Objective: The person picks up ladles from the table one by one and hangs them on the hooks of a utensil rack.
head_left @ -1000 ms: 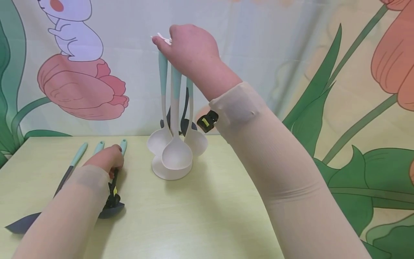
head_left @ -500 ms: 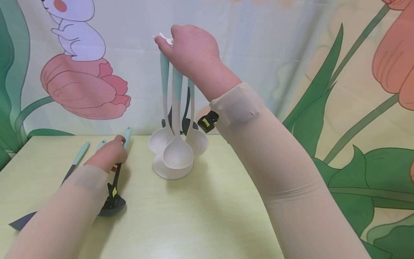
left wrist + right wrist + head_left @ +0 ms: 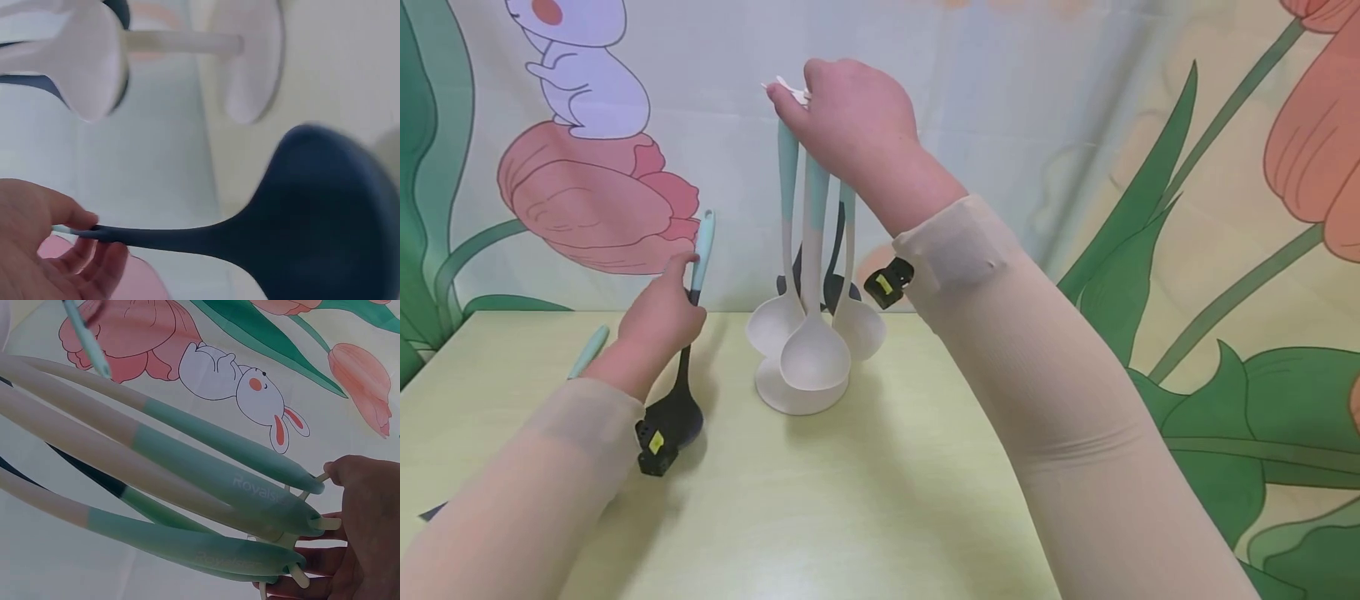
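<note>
My left hand (image 3: pixel 662 312) holds a dark ladle (image 3: pixel 688 404) with a mint handle near the middle of its length. The ladle leans close to upright, bowl down, left of the white utensil stand (image 3: pixel 767 387). In the left wrist view, thumb and fingers pinch the dark shaft of the ladle (image 3: pixel 175 239). My right hand (image 3: pixel 857 117) grips the top of the stand, where the right wrist view shows thumb and fingers around its hooks (image 3: pixel 300 572). Pale ladles (image 3: pixel 814 354) with mint handles hang from it, and dark utensils (image 3: pixel 835 287) hang behind them.
Left on the table (image 3: pixel 925 467) lies another utensil; its mint handle (image 3: pixel 589 352) and the tip of its dark blade (image 3: pixel 433 510) show past my left arm. A printed cloth (image 3: pixel 970 100) hangs directly behind the table.
My left hand has lifted the dark ladle from the table, moving up and tilting its handle upward. The right hand keeps its hold on the stand's top.
</note>
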`<action>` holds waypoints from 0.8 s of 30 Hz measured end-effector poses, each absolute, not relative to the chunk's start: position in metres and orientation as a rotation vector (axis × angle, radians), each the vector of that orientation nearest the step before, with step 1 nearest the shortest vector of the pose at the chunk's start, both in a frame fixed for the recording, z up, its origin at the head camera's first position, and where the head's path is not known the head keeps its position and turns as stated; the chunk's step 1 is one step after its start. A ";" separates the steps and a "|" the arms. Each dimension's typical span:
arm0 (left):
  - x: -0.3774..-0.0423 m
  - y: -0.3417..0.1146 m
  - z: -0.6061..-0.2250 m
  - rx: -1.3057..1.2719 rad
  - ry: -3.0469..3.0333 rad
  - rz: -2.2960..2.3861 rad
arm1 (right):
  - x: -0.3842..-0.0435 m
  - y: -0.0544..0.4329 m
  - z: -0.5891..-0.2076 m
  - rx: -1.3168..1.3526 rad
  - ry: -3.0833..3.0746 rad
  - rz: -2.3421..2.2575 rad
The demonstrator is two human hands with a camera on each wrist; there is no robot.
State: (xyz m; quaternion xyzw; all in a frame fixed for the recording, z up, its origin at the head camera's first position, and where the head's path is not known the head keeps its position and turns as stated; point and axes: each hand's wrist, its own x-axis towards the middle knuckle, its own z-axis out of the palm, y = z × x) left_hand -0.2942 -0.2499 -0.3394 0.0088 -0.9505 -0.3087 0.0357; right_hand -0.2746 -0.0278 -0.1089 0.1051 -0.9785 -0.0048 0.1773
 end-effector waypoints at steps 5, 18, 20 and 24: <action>-0.284 -0.239 -0.315 -0.018 -2.739 -0.998 | -0.274 -0.026 -0.110 0.307 -2.757 -0.028; -0.253 -0.204 -0.268 -0.214 -2.366 -1.041 | -0.276 -0.022 -0.111 0.330 -2.728 -0.003; -0.249 -0.199 -0.264 -0.248 -2.338 -1.031 | -0.277 -0.022 -0.111 0.330 -2.724 0.016; -0.245 -0.192 -0.259 -0.295 -2.298 -1.031 | -0.278 -0.020 -0.111 0.338 -2.714 0.047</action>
